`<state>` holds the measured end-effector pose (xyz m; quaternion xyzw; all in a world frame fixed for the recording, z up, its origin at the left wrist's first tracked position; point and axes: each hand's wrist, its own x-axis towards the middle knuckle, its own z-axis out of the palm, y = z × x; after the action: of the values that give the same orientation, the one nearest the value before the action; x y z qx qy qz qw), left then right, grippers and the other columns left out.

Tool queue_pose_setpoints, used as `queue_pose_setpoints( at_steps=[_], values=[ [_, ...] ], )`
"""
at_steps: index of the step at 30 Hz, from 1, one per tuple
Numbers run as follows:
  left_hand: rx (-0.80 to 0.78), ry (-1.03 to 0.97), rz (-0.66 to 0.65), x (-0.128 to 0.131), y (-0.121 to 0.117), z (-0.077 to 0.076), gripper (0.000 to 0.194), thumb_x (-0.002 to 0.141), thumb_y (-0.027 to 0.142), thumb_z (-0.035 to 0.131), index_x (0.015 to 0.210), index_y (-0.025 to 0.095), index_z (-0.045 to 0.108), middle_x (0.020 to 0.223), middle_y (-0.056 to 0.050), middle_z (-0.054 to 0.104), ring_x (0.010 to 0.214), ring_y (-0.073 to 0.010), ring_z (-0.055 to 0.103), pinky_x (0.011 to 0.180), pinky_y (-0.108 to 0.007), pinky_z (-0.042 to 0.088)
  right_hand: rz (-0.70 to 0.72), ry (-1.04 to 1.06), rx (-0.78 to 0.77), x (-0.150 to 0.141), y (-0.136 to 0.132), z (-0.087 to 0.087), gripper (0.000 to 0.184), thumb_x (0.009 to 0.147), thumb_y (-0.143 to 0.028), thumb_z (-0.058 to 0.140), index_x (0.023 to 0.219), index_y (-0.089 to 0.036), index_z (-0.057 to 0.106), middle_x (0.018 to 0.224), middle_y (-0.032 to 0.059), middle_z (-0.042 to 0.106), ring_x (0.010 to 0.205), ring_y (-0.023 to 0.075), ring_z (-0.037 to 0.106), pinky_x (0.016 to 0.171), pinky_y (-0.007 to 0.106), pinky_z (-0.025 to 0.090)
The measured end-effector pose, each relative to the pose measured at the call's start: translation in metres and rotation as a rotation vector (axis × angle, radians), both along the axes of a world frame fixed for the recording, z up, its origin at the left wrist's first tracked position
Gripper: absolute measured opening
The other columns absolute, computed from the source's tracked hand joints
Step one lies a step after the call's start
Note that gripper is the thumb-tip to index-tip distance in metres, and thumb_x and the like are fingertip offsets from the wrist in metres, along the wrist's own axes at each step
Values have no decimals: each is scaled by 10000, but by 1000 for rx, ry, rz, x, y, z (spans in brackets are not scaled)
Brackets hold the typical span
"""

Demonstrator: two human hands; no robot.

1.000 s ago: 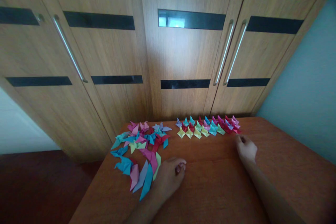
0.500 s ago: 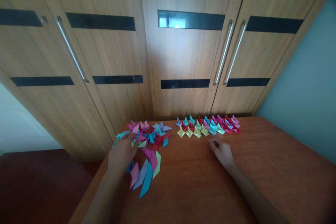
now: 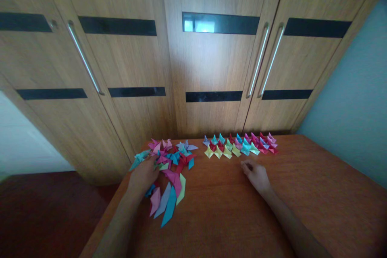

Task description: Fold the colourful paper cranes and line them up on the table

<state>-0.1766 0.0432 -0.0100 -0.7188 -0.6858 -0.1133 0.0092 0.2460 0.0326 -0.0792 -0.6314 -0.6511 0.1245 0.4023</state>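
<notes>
My left hand [image 3: 143, 178] lies over the left side of a loose pile of folded paper cranes [image 3: 172, 178]. Its fingertips are among the cranes, beside a pale green crane [image 3: 163, 166], and their grip is hidden. Blue, pink, red and lilac cranes lie flat or overlapping around it. My right hand [image 3: 256, 177] rests on the table with its fingers curled closed and nothing visible in them. Just beyond it stand close rows of upright folded paper pieces [image 3: 227, 152], with yellow, green and red ones along the near side.
The brown wooden table [image 3: 217, 213] backs onto a tall wooden wardrobe [image 3: 208, 117] with metal handles [image 3: 258, 60]. A pale blue wall [image 3: 350, 100] is at the right. The table's left edge drops to a dark red floor [image 3: 45, 209].
My left hand has moved left and away from me, from the near side of the pile onto its left part. My right hand has slid left from the right end of the rows.
</notes>
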Motion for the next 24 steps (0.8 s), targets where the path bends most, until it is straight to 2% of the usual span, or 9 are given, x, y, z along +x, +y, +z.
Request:
queue_pose_setpoints(
  at_steps=[5, 10, 13, 17, 21, 24],
  values=[
    [-19, -32, 24, -6, -1, 0, 341, 790, 158, 447, 1094, 210, 592, 1152, -84, 631, 1044, -236, 589, 859, -311, 430, 4, -6, -5, 1, 2, -3, 398, 846, -507, 409, 673, -200, 594, 604, 7, 629, 549, 161, 565, 538, 234, 391],
    [-64, -123, -24, -10, -5, 10, 201, 764, 228, 491, 883, 219, 652, 887, -52, 689, 864, -231, 636, 727, -289, 448, 2, 8, -27, 0, 0, 0, 375, 845, -491, 417, 683, -202, 592, 614, 10, 624, 564, 166, 563, 563, 241, 396],
    [-92, -356, -94, -13, -6, 17, 199, 758, 302, 509, 855, 190, 642, 804, -41, 680, 775, -220, 638, 690, -293, 462, 13, 16, -52, -1, -1, 2, 360, 846, -482, 419, 711, -204, 603, 628, 12, 624, 590, 176, 575, 583, 250, 399],
    [-102, -703, -171, -15, -8, 25, 287, 740, 396, 561, 897, 169, 638, 812, -38, 679, 747, -211, 631, 687, -301, 477, 9, 19, -69, -1, -1, 3, 364, 844, -492, 416, 717, -206, 603, 624, 10, 615, 599, 180, 574, 592, 257, 397],
    [-82, -865, -184, -2, -13, 35, 310, 718, 414, 601, 900, 166, 646, 792, -34, 669, 750, -205, 622, 662, -287, 475, 14, 33, -62, 0, -1, 4, 405, 837, -532, 405, 689, -206, 594, 618, 20, 619, 586, 181, 565, 576, 263, 395],
    [-37, -905, -213, 23, -19, 39, 272, 732, 377, 595, 896, 169, 655, 778, -31, 668, 746, -197, 618, 661, -281, 480, 35, 92, -57, -4, -3, 7, 401, 828, -540, 426, 731, -200, 615, 613, 18, 614, 609, 189, 572, 600, 275, 412]
  ],
)
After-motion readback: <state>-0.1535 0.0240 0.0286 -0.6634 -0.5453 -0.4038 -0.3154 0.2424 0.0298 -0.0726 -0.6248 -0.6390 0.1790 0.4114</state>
